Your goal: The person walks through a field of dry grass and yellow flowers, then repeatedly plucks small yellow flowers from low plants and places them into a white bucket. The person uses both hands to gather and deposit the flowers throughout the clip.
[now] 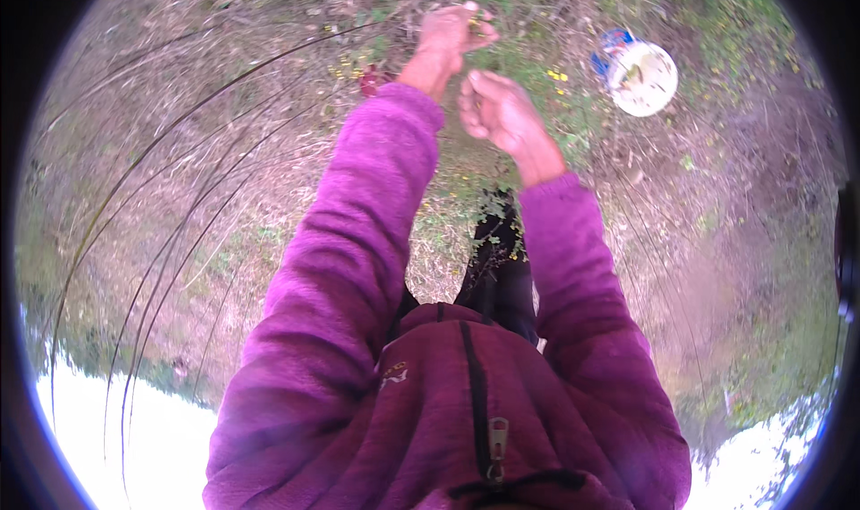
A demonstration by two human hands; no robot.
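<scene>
My left hand (pixel 451 32) reaches over low weeds at the top of the view. Its thumb and fingers are curved apart, with small yellow flecks showing between them; whether these are held or lie behind is unclear. Closer to me, my right hand (pixel 502 112) has its fingers curled in towards the palm. Anything inside it is too small or blurred to make out. Small yellow flowers (pixel 557 76) grow just beyond the right hand. To the right stands a white plastic bucket (pixel 662 98) with a blue printed side, holding a few greenish-brown bits.
Dry grass (pixel 269 140) and green weeds cover the ground. Long thin stalks (pixel 168 124) arch across the left side. A small red object (pixel 369 81) sits beside my left wrist, partly hidden. A leafy sprig (pixel 496 208) stands against my dark trouser leg (pixel 494 278).
</scene>
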